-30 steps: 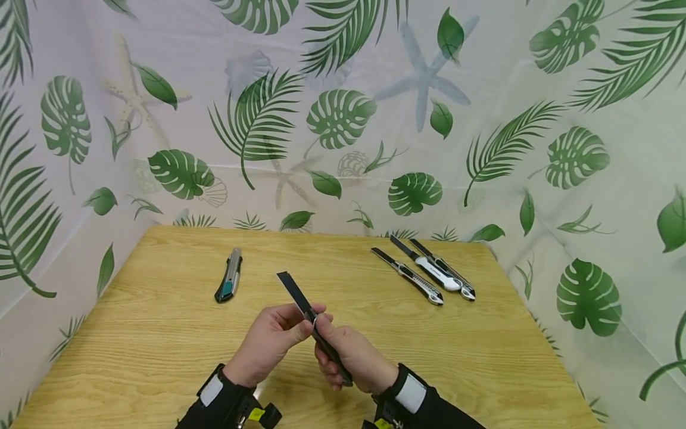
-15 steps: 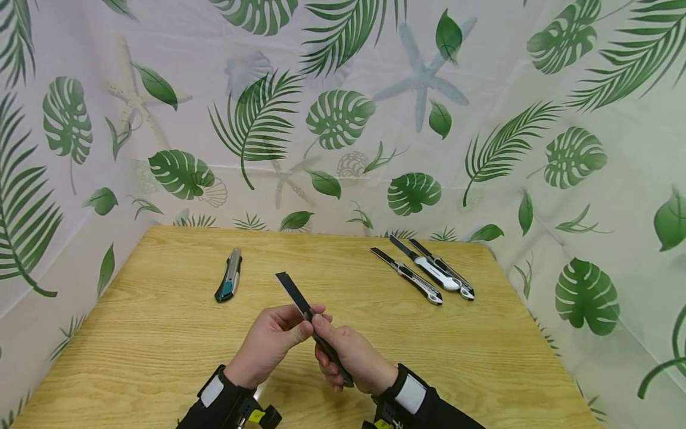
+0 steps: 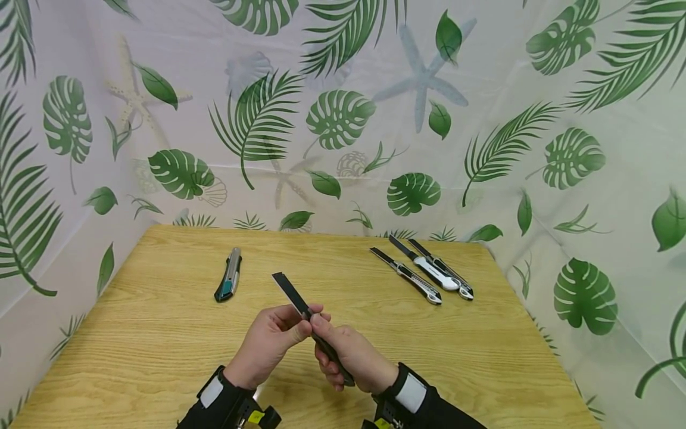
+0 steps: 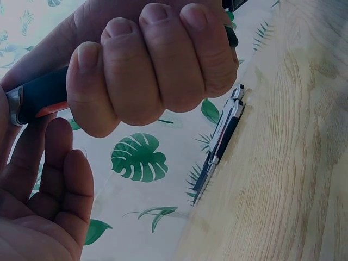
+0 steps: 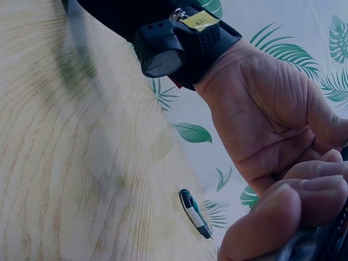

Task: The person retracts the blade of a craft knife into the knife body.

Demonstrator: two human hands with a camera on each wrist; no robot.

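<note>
We hold the black utility knife (image 3: 313, 325) above the near middle of the wooden table (image 3: 161, 333), its dark blade (image 3: 288, 291) run out and pointing up and away to the left. Against the frames of a second and half a second ago, the blade tip sits a shade further left and lower; otherwise the knife is in the same place. We judge this a small tilt or settling, not a new step: the blade is out as far as it was.

Our right hand (image 3: 351, 357) wraps the handle, fingers curled tight round it, as the left wrist view shows (image 4: 152, 65). Our left hand (image 3: 268, 342) pinches the knife near where blade meets body, thumb on top; the head view shows that pinch, though the wrist views do not settle exactly what the fingertips press. Neither hand has shifted its hold.

Out on the table, a teal-and-grey knife (image 3: 229, 275) lies left of the hands, well apart. Three more knives (image 3: 426, 271) lie side by side at the far right, blades extended. None has moved.
</note>
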